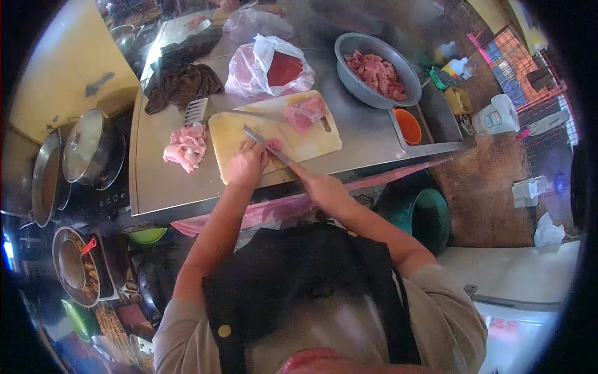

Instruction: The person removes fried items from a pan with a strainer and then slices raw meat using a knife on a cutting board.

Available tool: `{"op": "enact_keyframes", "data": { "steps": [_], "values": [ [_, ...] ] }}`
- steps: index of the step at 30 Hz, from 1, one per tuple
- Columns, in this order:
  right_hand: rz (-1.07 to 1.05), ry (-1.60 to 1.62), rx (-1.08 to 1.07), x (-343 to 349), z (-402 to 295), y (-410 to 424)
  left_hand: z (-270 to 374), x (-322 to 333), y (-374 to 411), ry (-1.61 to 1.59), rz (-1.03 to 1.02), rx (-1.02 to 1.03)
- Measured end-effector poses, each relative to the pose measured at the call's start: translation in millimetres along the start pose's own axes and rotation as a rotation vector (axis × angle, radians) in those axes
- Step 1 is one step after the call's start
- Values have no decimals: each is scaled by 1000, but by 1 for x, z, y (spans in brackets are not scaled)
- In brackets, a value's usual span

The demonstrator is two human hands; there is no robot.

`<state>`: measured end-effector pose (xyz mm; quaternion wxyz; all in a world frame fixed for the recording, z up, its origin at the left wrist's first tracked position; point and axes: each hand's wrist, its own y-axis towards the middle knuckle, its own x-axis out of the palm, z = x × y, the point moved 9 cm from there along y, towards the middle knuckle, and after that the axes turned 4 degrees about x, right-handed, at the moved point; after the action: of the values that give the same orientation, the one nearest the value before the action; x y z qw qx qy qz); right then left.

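Observation:
My right hand (326, 192) grips the handle of a kitchen knife (268, 146), its blade slanting up and left over a pale cutting board (252, 122). Close to the blade, my left hand (248, 162) rests on the board with its fingers bent; whether something is under them is hidden. Beside the blade lies a small piece of raw meat (274, 143). A larger chunk of raw meat (304, 114) sits at the board's far right, near its handle slot. Left of the board, a pile of pale raw meat (186, 147) lies directly on the metal table (163, 191).
Behind the board stands a plastic bag (247, 70) with red contents. A grey basin (343, 79) of cut meat is at the back right, beside a sink (434, 112) holding an orange container (407, 126). A dark cloth (187, 86) and lidded pan (86, 145) are leftward.

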<state>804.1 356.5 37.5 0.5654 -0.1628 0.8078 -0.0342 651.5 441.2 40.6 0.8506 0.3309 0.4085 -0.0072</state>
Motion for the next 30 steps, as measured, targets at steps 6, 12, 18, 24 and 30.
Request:
{"op": "enact_keyframes", "data": {
  "steps": [6,12,18,24,30],
  "values": [
    [-57,-68,90,6,5,-23,12,-1,-3,-3,-53,37],
    [138,-7,-17,3,-14,31,13,1,1,-7,-9,95],
    [86,-18,51,-5,10,-51,10,-4,2,-9,-48,65],
    [196,-58,14,4,-9,33,9,11,1,-45,-70,102],
    [21,-61,137,4,16,-38,-3,-2,-4,36,-131,-10]
  ]
}}
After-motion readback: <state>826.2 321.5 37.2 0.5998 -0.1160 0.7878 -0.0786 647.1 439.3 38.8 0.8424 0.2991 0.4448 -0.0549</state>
